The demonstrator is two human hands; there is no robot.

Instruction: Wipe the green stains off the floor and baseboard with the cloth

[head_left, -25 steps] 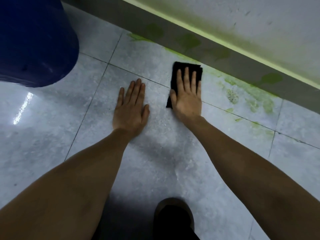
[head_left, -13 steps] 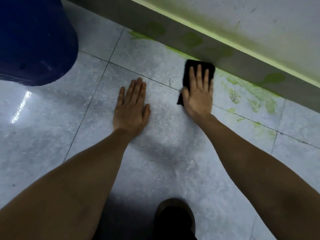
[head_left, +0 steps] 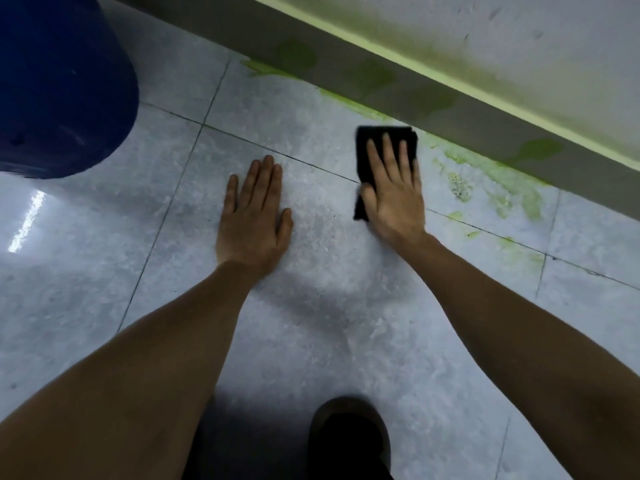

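A black cloth lies flat on the grey tiled floor, close to the grey baseboard. My right hand presses on the cloth with straight fingers. My left hand rests flat on the tile, palm down, to the left of the cloth. Green stains smear the floor to the right of the cloth, and a thin green line runs along the foot of the baseboard. Darker green blotches mark the baseboard itself.
A large dark blue barrel stands at the upper left. The wall above the baseboard has a green tint. A dark shoe is at the bottom centre, between my forearms.
My right hand slid the cloth up and right toward the baseboard, then drew it back a little. My left hand has stayed in place.
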